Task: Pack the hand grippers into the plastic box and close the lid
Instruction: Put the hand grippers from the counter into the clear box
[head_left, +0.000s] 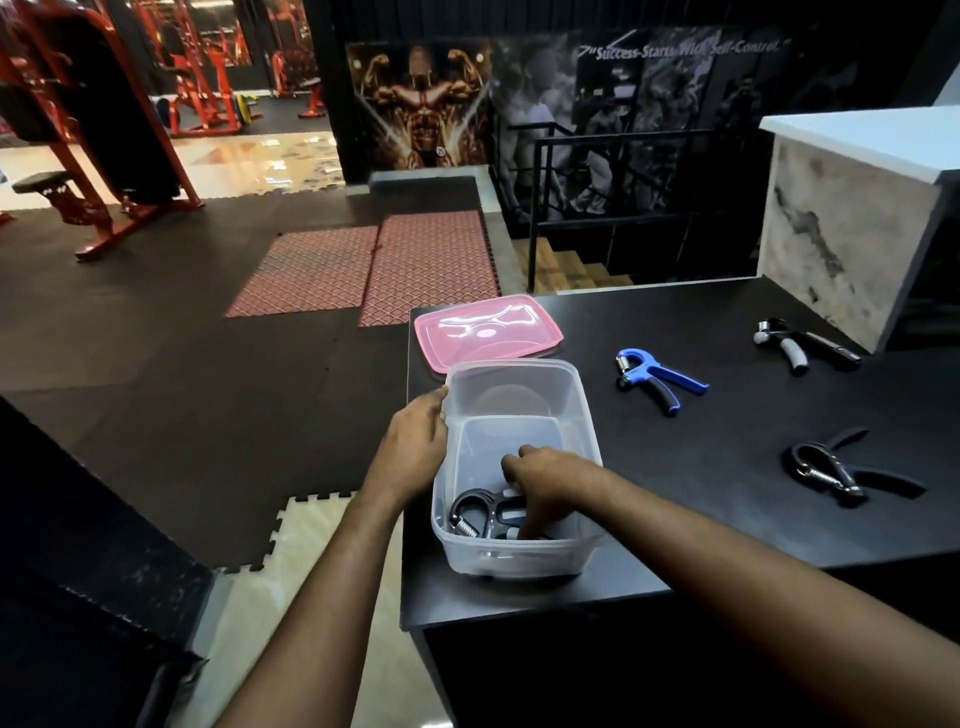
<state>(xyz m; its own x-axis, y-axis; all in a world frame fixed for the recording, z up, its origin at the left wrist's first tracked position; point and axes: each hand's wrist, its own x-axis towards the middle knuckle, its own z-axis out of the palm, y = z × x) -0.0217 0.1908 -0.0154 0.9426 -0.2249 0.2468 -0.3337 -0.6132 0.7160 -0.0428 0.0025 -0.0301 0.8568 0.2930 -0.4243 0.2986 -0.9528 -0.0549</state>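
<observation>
A clear plastic box (582, 395) stands open near the left edge of the black table (727, 519). Its pink lid (488, 330) lies flat just behind it. My left hand (415, 436) grips the box's left wall. My right hand (550, 483) reaches down inside the box, fingers on a black hand gripper (478, 512) that rests on the box floor. To the right of the box, three hand grippers lie on the table: a blue one (654, 376), a black one (836, 470) and a grey-and-black one (800, 343).
A white marble-patterned counter (852, 218) rises at the table's back right. The table's left edge drops to black floor mats and red mats (374, 270). A black railing and stairs stand behind the table. Red gym machines stand far left.
</observation>
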